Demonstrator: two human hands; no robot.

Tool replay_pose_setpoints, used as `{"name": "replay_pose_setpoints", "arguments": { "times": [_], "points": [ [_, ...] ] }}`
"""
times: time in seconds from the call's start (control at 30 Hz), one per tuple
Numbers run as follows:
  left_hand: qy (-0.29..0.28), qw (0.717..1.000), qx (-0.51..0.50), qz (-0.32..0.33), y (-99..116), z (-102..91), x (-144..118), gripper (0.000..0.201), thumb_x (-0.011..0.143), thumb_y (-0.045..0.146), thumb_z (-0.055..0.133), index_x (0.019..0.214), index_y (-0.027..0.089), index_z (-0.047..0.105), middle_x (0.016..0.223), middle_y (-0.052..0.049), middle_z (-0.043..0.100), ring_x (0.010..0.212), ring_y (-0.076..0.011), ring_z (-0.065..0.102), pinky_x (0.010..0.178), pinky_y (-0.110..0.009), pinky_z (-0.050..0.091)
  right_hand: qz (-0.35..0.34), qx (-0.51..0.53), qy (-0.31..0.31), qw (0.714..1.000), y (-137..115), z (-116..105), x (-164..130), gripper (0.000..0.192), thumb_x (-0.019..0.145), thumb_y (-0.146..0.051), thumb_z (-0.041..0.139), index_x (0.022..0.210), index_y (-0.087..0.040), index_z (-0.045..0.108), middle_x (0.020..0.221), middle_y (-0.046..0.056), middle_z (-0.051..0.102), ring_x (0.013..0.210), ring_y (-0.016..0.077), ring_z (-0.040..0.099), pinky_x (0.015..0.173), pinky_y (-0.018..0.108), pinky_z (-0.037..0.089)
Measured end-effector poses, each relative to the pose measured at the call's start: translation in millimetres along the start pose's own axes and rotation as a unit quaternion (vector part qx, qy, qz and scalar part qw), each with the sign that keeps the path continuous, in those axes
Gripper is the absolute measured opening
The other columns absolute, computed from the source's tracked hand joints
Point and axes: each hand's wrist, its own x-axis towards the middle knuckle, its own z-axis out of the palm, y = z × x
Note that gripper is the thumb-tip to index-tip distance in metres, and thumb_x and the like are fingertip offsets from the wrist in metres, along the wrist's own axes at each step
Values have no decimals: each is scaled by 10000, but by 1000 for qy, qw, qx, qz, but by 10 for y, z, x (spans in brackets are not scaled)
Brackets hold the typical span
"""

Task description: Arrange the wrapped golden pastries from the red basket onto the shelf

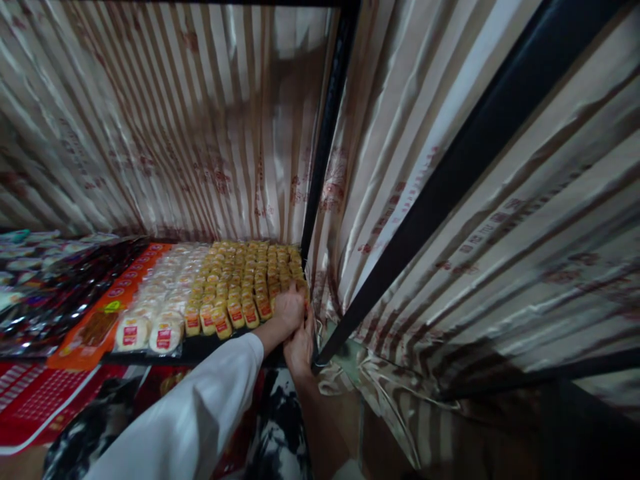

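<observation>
Hands meet right at the near right corner of the snack display, both pressed up against the last row of yellow packs [245,280]. The left hand [289,308], coming out of a white sleeve [200,407], is curled over the end pack of that row. The right hand [300,347] sits just under it, touching it, down by the foot of the black pole [327,133]. Whether either one actually pinches a pack, I can't tell; the fingers are tucked out of sight.

Layout makes sense for a stall: yellow packs stand in tight rows leaning back so each red label faces front. Beside them, round white packs [150,327] are lined up the same way. Further left lie flat orange packs [107,313], then dark ones [45,300] going off to the edge. Everything sits on a dark shelf [210,348], backed by a striped shiny curtain [165,120] that hangs off the pole frame.

Labels are too small and blurry to read, just red patches with pale marks. The curtain has faint red print, also unreadable. Red sheet [35,400] low on the left shows a pale grid, no legible words.
</observation>
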Motion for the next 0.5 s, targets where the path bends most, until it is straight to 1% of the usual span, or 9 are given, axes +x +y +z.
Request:
{"name": "replay_pose_setpoints", "arguments": {
  "times": [0.1, 0.2, 0.27, 0.33, 0.43, 0.5],
  "points": [
    [52, 998, -16, -9, -7, 20, -38, 377, 875, 257, 393, 1244, 190, 437, 1215, -108, 460, 828, -170, 612, 648, -261, 493, 0, -3, 6, 1000, -6, -5, -7, 634, 760, -171, 456, 1380, -133, 329, 1417, 153, 313, 1285, 276, 338, 1038, 412, 331],
    [68, 996, -52, 1, -31, 57, -172, 362, 899, 294, 341, 1235, 205, 444, 1255, -99, 441, 821, -154, 606, 678, -268, 505, 9, 8, 16, 1000, 42, 33, -5, 619, 782, -228, 462, 1379, -151, 319, 1413, 153, 324, 1273, 271, 349, 1035, 437, 324],
    [80, 993, -83, 14, -49, 88, -324, 348, 896, 279, 337, 1215, 212, 460, 1268, -91, 435, 872, -158, 598, 734, -276, 511, 16, 20, 23, 999, 96, 68, -2, 551, 825, -231, 394, 1368, -161, 331, 1418, 146, 326, 1280, 247, 342, 1037, 442, 317],
    [91, 989, -116, 17, -68, 127, -507, 357, 875, 241, 365, 1219, 214, 458, 1289, -86, 421, 947, -167, 582, 794, -282, 508, 16, 28, 17, 999, 150, 95, -2, 514, 849, -204, 316, 1359, -140, 337, 1425, 150, 321, 1300, 223, 316, 1041, 431, 314],
    [91, 982, -164, 15, -101, 189, -773, 391, 840, 182, 390, 1224, 213, 461, 1331, -85, 383, 1012, -174, 566, 859, -299, 499, 4, 28, 5, 1000, 198, 106, -3, 535, 832, -163, 280, 1363, -107, 324, 1445, 150, 290, 1327, 201, 274, 1052, 399, 311],
    [79, 978, -190, 18, -130, 214, -910, 381, 823, 155, 393, 1186, 210, 497, 1340, -80, 379, 1024, -175, 565, 895, -312, 488, -5, 29, 7, 1000, 200, 101, -2, 564, 806, -136, 284, 1368, -128, 325, 1453, 123, 282, 1331, 185, 268, 1059, 375, 306]
  ]
}}
